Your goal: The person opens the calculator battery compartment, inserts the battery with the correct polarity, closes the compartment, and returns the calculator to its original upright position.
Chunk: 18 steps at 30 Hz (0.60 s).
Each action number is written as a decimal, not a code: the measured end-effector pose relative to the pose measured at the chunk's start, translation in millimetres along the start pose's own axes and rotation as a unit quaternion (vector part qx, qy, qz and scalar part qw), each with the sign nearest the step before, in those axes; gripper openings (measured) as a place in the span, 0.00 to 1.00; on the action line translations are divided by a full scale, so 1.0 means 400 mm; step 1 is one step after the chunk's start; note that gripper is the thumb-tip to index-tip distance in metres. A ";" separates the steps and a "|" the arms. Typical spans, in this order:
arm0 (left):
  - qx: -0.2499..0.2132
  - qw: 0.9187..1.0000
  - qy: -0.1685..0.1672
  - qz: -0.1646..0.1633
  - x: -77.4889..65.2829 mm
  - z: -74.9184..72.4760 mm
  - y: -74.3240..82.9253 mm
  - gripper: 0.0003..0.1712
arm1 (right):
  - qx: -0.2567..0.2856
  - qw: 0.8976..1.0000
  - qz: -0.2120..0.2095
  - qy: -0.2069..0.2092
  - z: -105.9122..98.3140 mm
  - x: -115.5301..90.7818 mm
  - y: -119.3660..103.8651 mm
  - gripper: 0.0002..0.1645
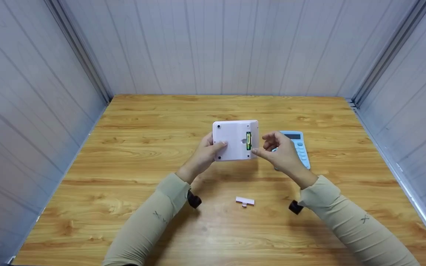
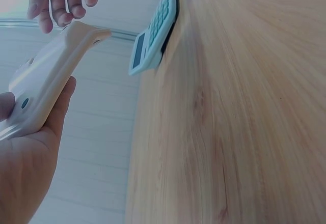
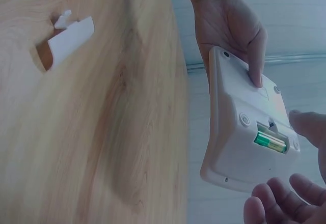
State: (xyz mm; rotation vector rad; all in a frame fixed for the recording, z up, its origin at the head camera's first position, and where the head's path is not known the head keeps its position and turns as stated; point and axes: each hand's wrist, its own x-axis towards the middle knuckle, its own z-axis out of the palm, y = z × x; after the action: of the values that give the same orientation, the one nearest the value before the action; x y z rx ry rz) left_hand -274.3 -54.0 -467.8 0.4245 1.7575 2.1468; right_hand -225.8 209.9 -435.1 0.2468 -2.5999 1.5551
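Observation:
A pale pink calculator (image 1: 231, 142) is held up above the table, its back turned toward me. My left hand (image 1: 203, 152) grips its left edge, thumb across the back and fingers behind. In the uncovered battery slot lies a green and gold battery (image 3: 271, 141). My right hand (image 1: 284, 154) is at the calculator's right side, thumb close to the slot's lower end. Its other fingers are loosely bent, with nothing between them in the right wrist view. The calculator's keys face away and are hidden.
The small pink battery cover (image 1: 245, 201) lies on the wooden table (image 1: 142, 147) in front of the hands. A blue calculator (image 1: 301, 149) lies behind the right hand, partly covered by it. Pale panel walls (image 1: 205, 48) enclose the table's back and sides.

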 end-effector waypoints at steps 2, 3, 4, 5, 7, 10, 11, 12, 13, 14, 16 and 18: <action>-0.003 1.000 0.001 -0.001 0.000 -0.001 -0.001 0.28 | 0.001 1.000 -0.008 -0.009 0.002 -0.006 0.002 0.28; -0.004 1.000 0.001 0.000 0.001 -0.002 -0.002 0.28 | 0.000 1.000 -0.013 -0.014 0.003 -0.009 0.003 0.28; -0.004 1.000 0.002 0.000 0.002 -0.003 -0.003 0.28 | -0.003 1.000 -0.016 -0.019 0.005 -0.012 0.004 0.28; -0.004 1.000 0.003 0.001 0.002 -0.004 -0.004 0.28 | -0.005 0.999 -0.020 -0.024 0.006 -0.015 0.005 0.27; -0.001 1.000 0.007 0.003 0.003 -0.006 -0.005 0.27 | -0.014 0.999 -0.029 -0.033 0.008 -0.019 0.008 0.26; 0.003 1.000 0.012 0.006 0.004 -0.008 -0.006 0.27 | -0.029 0.997 -0.043 -0.049 0.011 -0.023 0.013 0.24; 0.003 1.000 0.012 0.007 0.004 -0.008 -0.007 0.27 | -0.034 0.997 -0.047 -0.055 0.012 -0.024 0.014 0.24; 0.004 1.000 0.013 0.008 0.004 -0.009 -0.007 0.28 | -0.039 0.996 -0.049 -0.063 0.013 -0.026 0.015 0.23; 0.004 1.000 0.013 0.008 0.004 -0.009 -0.008 0.28 | -0.043 0.995 -0.050 -0.071 0.013 -0.028 0.017 0.23; 0.004 1.000 0.013 0.008 0.004 -0.010 -0.009 0.28 | -0.047 0.994 -0.050 -0.080 0.014 -0.030 0.018 0.22; 0.005 1.000 0.015 0.008 0.004 -0.011 -0.009 0.28 | -0.055 0.993 -0.049 -0.097 0.015 -0.034 0.019 0.21; 0.006 1.000 0.015 0.009 0.003 -0.012 -0.008 0.28 | -0.062 0.990 -0.050 -0.112 0.017 -0.038 0.020 0.21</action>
State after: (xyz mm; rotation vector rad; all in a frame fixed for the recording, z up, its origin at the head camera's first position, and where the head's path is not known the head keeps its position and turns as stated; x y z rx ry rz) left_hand -277.2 -56.9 -472.0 0.4152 1.7889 2.1677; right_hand -212.6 209.1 -447.7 0.5621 -2.7894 1.3991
